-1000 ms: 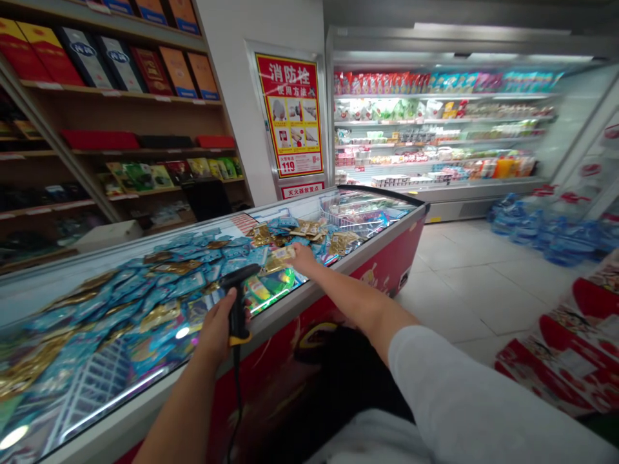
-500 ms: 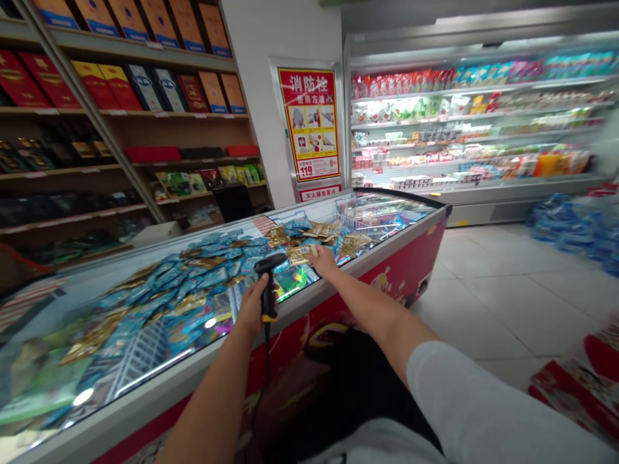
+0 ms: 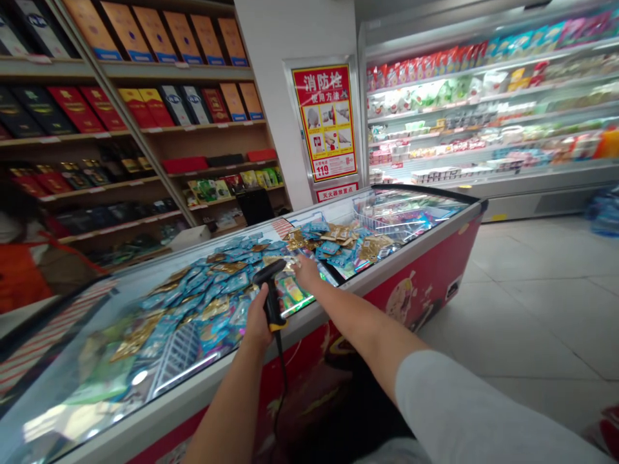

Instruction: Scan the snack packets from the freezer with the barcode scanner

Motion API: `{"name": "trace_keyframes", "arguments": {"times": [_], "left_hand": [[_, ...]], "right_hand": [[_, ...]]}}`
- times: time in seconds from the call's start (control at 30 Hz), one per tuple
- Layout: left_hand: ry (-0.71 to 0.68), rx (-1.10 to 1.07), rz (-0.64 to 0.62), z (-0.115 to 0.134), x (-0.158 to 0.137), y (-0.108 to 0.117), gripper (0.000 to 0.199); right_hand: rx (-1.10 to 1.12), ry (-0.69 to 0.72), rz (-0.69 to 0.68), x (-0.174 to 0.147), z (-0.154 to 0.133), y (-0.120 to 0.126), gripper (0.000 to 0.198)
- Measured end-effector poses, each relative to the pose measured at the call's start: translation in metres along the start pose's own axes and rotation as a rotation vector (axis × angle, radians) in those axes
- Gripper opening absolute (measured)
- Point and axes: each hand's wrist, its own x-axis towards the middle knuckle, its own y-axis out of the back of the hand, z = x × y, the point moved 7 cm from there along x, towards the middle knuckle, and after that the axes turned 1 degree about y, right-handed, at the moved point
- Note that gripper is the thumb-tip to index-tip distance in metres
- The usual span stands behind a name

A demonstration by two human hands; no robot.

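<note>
My left hand (image 3: pixel 258 316) is wrapped around the handle of a black barcode scanner (image 3: pixel 272 299), whose cord hangs down the front of the freezer. Just right of the scanner's head, my right hand (image 3: pixel 307 273) pinches a small gold packet (image 3: pixel 289 260), partly hidden behind the scanner. Both hands are over the near edge of a red chest freezer (image 3: pixel 411 290) with a glass top. Blue and gold packets (image 3: pixel 193 283) are spread across the glass to the left. Another heap of such packets (image 3: pixel 338 238) lies beyond my right hand.
A person in an orange apron (image 3: pixel 22 274) is at the far left, behind the freezer. Shelves of boxes (image 3: pixel 178 106) rise at the back left, beside a red fire-hydrant sign (image 3: pixel 325 122). A lit open fridge (image 3: pixel 435 154) lines the right, with tiled floor (image 3: pixel 522 283) before it.
My right hand has brought the gold packet left, closer to the scanner's head. The view has turned left, bringing the person in the orange apron further into sight.
</note>
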Motion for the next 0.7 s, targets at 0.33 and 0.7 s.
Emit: {"name": "trace_keyframes", "arguments": {"times": [0.33,0.7], "left_hand": [[0.011,-0.006,-0.064,-0.025,0.046,-0.058,0.041],[0.009,0.059,-0.1,-0.028,0.041,-0.056,0.045]], "right_hand": [[0.426,-0.292,-0.001,0.005,0.07,0.031,0.014],[0.182,-0.196,0.005,0.003,0.066,0.034,0.007]]}}
